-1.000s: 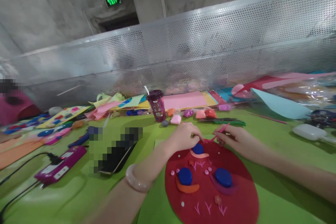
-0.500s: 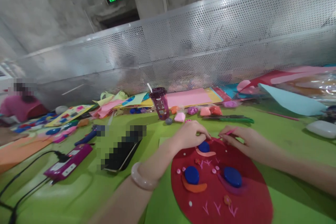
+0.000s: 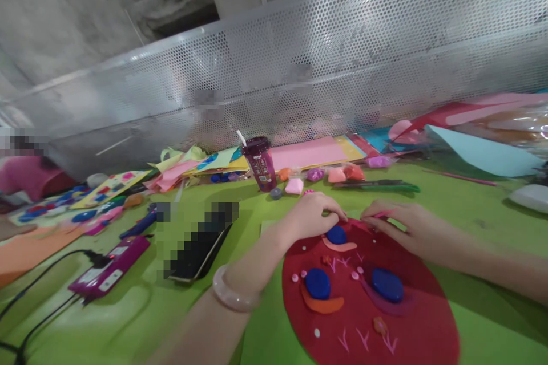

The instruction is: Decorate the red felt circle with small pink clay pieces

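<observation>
A red felt disc (image 3: 411,319) lies on the green table in front of me, set with three blue clay ovals, an orange crescent and small pink marks. My left hand (image 3: 314,214), with a pale bangle (image 3: 233,293) on the wrist, rests curled at the disc's far edge, its fingertips touching the farthest blue oval (image 3: 336,234). My right hand (image 3: 400,222) lies beside it on the disc's far rim, fingers pinched on a thin pink stick (image 3: 379,215).
A dark purple cup with a straw (image 3: 259,164) stands behind the hands, with clay lumps (image 3: 319,174) and scissors (image 3: 377,185) beside it. A phone (image 3: 199,248) and a purple power strip (image 3: 109,265) lie left. Coloured paper sheets line the perforated metal wall. A person in pink sits far left.
The view has drifted slightly, moving the disc a little right and down. My right hand has lowered the pink stick flatter toward the disc's rim. The left hand stays on the blue oval.
</observation>
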A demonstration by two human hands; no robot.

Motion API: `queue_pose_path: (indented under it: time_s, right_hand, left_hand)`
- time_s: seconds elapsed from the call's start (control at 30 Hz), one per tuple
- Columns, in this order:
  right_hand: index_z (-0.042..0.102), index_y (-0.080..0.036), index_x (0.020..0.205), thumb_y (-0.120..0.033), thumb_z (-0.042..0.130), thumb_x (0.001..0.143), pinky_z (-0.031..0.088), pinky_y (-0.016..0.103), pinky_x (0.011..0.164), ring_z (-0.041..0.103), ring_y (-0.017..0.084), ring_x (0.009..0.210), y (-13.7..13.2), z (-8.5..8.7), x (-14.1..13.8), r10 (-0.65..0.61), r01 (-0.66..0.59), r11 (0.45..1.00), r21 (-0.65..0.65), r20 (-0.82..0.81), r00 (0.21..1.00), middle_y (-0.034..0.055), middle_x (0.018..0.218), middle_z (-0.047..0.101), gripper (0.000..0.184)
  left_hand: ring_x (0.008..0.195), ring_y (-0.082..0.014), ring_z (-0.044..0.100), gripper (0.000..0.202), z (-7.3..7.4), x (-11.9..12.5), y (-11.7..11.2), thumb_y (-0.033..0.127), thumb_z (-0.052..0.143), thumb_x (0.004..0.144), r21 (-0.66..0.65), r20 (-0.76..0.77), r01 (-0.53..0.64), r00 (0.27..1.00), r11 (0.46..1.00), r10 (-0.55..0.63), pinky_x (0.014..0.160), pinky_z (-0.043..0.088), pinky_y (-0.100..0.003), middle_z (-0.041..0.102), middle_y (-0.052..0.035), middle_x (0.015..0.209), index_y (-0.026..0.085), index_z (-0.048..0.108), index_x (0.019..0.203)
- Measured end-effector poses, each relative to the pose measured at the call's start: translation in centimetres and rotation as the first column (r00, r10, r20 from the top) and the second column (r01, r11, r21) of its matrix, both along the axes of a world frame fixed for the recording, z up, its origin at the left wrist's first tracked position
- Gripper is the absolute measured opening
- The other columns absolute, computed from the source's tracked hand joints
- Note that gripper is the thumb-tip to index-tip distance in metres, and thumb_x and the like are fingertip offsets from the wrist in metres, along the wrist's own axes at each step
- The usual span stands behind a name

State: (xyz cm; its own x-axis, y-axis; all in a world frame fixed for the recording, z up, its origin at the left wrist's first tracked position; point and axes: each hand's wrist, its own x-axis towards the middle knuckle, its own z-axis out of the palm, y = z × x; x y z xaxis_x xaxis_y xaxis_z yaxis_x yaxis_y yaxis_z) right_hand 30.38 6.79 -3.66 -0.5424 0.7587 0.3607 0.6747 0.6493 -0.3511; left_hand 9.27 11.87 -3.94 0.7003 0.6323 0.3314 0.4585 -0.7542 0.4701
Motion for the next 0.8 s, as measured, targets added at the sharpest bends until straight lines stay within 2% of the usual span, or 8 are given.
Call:
queue_pose_path:
  time_s: [0.17, 0.33, 0.53, 0.6, 0.67, 0.8]
  right_hand:
    - [0.061, -0.020, 0.084, -0.038, 0.034, 0.092, 0.050, 0.034, 0.069, 0.064, 0.021, 0.077, 0.1, 0.1, -0.1, -0.041, 0.041, 0.999, 0.001, -0.018, 0.999, 0.0057, 0.086, 0.069, 0.033]
    - [0.061, -0.019, 0.085, -0.036, 0.035, 0.092, 0.049, 0.033, 0.067, 0.064, 0.019, 0.074, 0.0, 0.4, -0.1, -0.017, 0.017, 1.000, -0.014, -0.013, 1.000, 0.0053, 0.084, 0.069, 0.033]
    - [0.062, -0.019, 0.091, -0.033, 0.034, 0.091, 0.050, 0.035, 0.071, 0.064, 0.020, 0.079, -0.4, 0.5, -0.1, 0.014, -0.014, 1.000, 0.015, 0.042, 0.999, 0.0067, 0.089, 0.069, 0.031]
    - [0.062, -0.019, 0.095, -0.033, 0.035, 0.090, 0.051, 0.036, 0.073, 0.064, 0.021, 0.082, -0.4, 0.5, -0.1, -0.002, 0.002, 1.000, 0.012, 0.043, 0.999, 0.0074, 0.093, 0.069, 0.031]
    - [0.061, -0.019, 0.100, -0.034, 0.035, 0.090, 0.051, 0.038, 0.077, 0.064, 0.023, 0.089, -0.2, 0.5, 0.1, -0.024, 0.023, 0.999, 0.021, 0.035, 0.999, 0.0088, 0.099, 0.068, 0.032]
    - [0.061, -0.018, 0.102, -0.035, 0.034, 0.091, 0.049, 0.037, 0.081, 0.062, 0.023, 0.092, 0.2, 0.6, 0.3, -0.012, 0.010, 0.999, 0.047, 0.046, 0.999, 0.0094, 0.098, 0.067, 0.034]
  left_hand:
    - [0.088, -0.0130, 0.062, 0.030, -0.1, -0.1, 0.1, 0.003, 0.047, 0.074, 0.001, 0.003, 0.039, 0.999, 0.999, -0.039, 0.085, 0.047, -0.024, 0.072, -0.0006, 0.089, 0.018, 0.072, 0.082]
    - [0.089, -0.0133, 0.062, 0.029, 0.0, -0.1, 0.1, 0.005, 0.048, 0.074, 0.002, -0.033, 0.008, 0.999, 1.000, -0.008, 0.084, 0.047, -0.025, 0.072, 0.0006, 0.090, 0.019, 0.072, 0.081]
    - [0.087, -0.0113, 0.063, 0.028, -0.2, 0.1, 0.1, 0.007, 0.049, 0.076, 0.040, -0.053, -0.032, 0.998, 0.999, 0.034, 0.085, 0.047, -0.021, 0.072, 0.0040, 0.088, 0.022, 0.072, 0.081]
    - [0.086, -0.0122, 0.063, 0.028, -0.2, 0.1, 0.4, 0.008, 0.049, 0.076, 0.081, -0.050, -0.103, 0.993, 0.991, 0.107, 0.085, 0.047, -0.022, 0.072, 0.0044, 0.086, 0.022, 0.072, 0.081]
    - [0.091, -0.0158, 0.061, 0.027, -0.1, -0.1, 0.8, 0.009, 0.048, 0.077, 0.148, -0.012, -0.249, 0.967, 0.957, 0.253, 0.090, 0.045, -0.028, 0.072, 0.0013, 0.090, 0.021, 0.071, 0.085]
    - [0.109, -0.0226, 0.051, 0.032, 0.3, -2.1, 2.0, 0.011, 0.040, 0.083, 0.251, 0.089, -0.547, 0.835, 0.798, 0.544, 0.101, 0.034, -0.038, 0.064, -0.0072, 0.112, 0.015, 0.064, 0.104]
